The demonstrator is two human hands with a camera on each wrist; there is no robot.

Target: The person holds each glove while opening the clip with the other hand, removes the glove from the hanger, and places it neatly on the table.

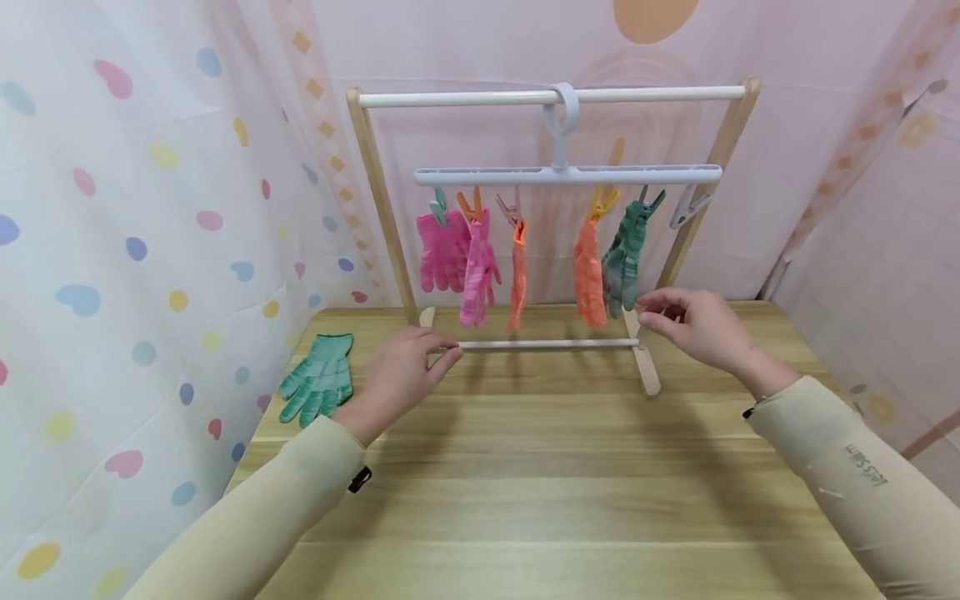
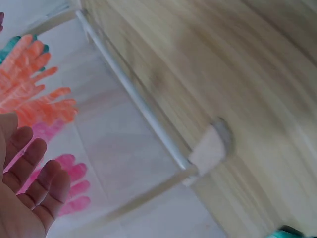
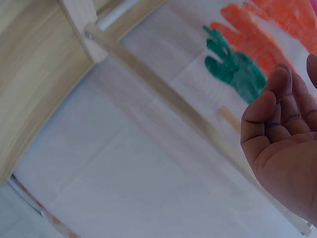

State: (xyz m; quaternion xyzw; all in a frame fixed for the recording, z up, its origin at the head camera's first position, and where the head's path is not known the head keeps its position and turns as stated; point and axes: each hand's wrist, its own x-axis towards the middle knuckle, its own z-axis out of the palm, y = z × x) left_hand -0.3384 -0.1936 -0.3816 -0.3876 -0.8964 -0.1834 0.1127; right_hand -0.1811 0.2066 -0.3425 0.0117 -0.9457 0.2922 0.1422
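My left hand [image 1: 401,375] hovers above the table left of the hanging gloves, fingers relaxed and holding nothing. Near the lower end of a hanging green glove [image 1: 624,258] is my right hand [image 1: 693,325], its fingers loosely curled and empty. Two pink gloves [image 1: 442,250] and two orange gloves [image 1: 589,271] hang from clothespins, including a yellow clothespin [image 1: 602,204], under a white hanger [image 1: 487,177]. A grey-white clothespin [image 1: 688,207] at the hanger's right end bears no glove. Another green glove [image 1: 322,379] lies flat on the table's left side.
The hanger hooks over the white top bar [image 1: 465,98] of a rack with wooden side posts [image 1: 378,192]. A lower white bar [image 1: 547,343] joins its feet, including the right foot [image 1: 647,371], on the wooden table [image 1: 540,492]. Patterned curtains [image 1: 172,208] surround the table.
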